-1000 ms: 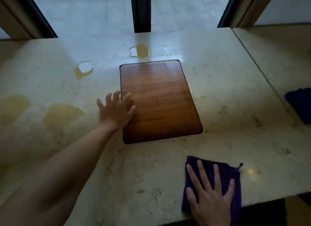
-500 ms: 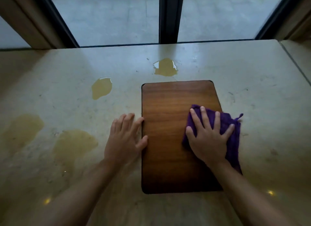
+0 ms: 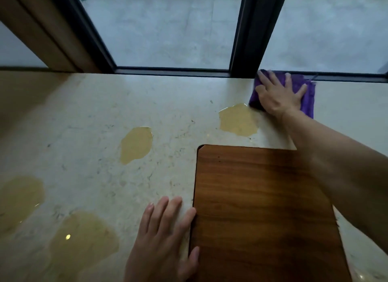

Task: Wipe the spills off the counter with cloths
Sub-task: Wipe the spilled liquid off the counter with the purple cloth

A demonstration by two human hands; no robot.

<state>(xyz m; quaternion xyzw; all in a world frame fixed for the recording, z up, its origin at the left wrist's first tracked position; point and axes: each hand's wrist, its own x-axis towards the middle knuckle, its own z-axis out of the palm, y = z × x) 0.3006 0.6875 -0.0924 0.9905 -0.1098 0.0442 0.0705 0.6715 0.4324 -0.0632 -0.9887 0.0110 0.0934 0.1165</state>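
My right hand (image 3: 278,94) lies flat, fingers spread, pressing a purple cloth (image 3: 307,96) onto the pale stone counter (image 3: 88,117) by the window frame. The cloth's near left corner touches a yellow spill (image 3: 238,120). A second yellow spill (image 3: 136,144) lies further left. Two larger puddles sit at the left edge (image 3: 20,199) and near front left (image 3: 81,244). My left hand (image 3: 163,239) rests flat on the counter, fingers apart, thumb against the left edge of a wooden board (image 3: 262,214).
The wooden board lies on the counter at the near right, under my right forearm. A dark window frame (image 3: 249,31) and sill run along the counter's far edge, with a wooden post (image 3: 42,29) at the far left.
My right hand slid the purple cloth from the wooden board to the far edge by the window, beside the spill. The left hand stayed beside the board. The view moved closer.
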